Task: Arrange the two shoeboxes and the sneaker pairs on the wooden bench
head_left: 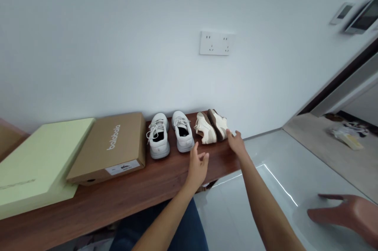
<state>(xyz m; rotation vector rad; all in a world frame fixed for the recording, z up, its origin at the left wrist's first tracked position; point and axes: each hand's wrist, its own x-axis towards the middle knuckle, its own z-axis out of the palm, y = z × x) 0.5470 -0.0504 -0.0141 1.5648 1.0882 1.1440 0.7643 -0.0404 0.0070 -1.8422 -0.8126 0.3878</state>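
Two pairs of shoes stand on a dark wooden bench (124, 200) against a white wall. The white laced sneakers (170, 133) sit upright, side by side. To their right lies a beige and brown pair (211, 126), one shoe tipped on its side with its sole showing. My right hand (236, 143) touches the right end of the tipped beige shoe, fingers loosely curled at it. My left hand (198, 164) hovers open just in front of the beige pair, fingers apart and holding nothing.
A brown cardboard shoebox (113, 144) and a pale green box (35, 164) lie on the bench to the left. A wall socket (217, 43) sits above. Glossy white floor spreads right, with another person's hand (345, 211) at the lower right and a doorway beyond.
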